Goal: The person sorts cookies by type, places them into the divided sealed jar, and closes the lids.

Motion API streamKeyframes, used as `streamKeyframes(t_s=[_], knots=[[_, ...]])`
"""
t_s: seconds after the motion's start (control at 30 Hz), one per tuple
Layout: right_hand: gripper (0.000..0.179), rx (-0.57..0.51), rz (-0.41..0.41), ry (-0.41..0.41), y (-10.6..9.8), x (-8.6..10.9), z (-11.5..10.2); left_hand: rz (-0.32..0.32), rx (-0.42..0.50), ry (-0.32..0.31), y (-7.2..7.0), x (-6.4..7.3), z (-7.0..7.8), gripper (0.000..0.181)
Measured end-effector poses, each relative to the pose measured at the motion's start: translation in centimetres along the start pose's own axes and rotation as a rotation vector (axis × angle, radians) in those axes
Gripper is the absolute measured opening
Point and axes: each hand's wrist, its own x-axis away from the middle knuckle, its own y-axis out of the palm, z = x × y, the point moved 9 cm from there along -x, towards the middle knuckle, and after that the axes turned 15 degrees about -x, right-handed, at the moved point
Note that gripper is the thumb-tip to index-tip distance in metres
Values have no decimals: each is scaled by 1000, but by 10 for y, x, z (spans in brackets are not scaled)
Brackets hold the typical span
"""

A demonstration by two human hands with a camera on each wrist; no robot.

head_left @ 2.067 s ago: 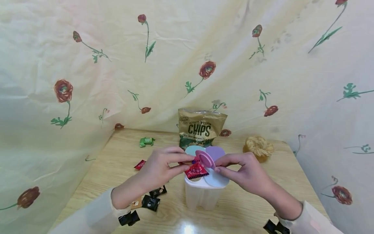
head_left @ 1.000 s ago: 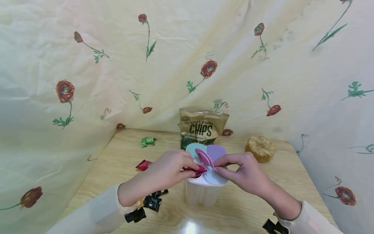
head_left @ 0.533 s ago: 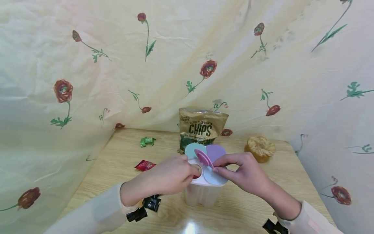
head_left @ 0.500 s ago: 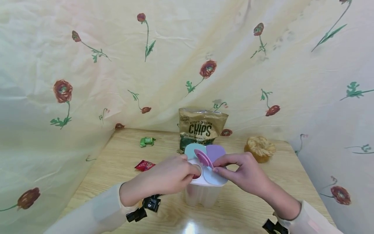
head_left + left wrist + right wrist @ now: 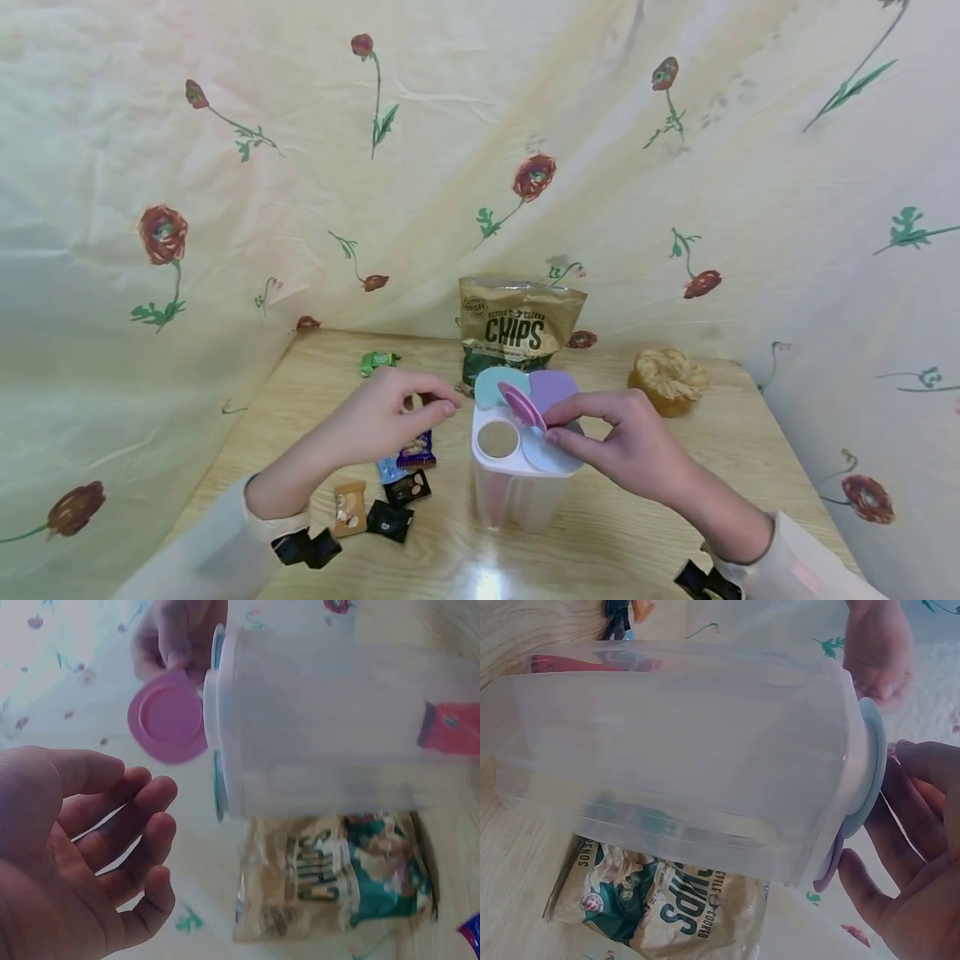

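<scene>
A translucent container (image 5: 498,496) with a white top stands mid-table. My right hand (image 5: 630,437) pinches the raised pink lid (image 5: 522,406) between thumb and forefinger, so one round opening (image 5: 498,438) is uncovered. Teal (image 5: 501,387), purple (image 5: 553,390) and pale blue flaps lie flat over the other openings. A red candy packet (image 5: 454,729) sits low inside the container in the left wrist view. My left hand (image 5: 390,417) hovers left of the container with loosely bent fingers, holding nothing, above several wrapped snacks.
Behind the container stands a chips bag (image 5: 517,329). A round, wrinkled tan item (image 5: 667,382) is at the back right. At left lie a green wrapped candy (image 5: 378,362), an orange packet (image 5: 349,508), black packets (image 5: 390,521) and a purple packet (image 5: 417,450).
My left hand took a red packet into the opening, let it go inside, and drew back left with nothing in it. The right hand keeps holding the pink lid up.
</scene>
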Motion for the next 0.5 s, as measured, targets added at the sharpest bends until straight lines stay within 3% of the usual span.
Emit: streamKeyframes(t_s=[0.3, 0.5], knots=[[24, 18, -11, -43, 1, -1, -6, 16, 13, -161, -15, 27, -64, 19], [25, 28, -8, -65, 0, -1, -7, 33, -20, -265, -16, 41, -120, 21]])
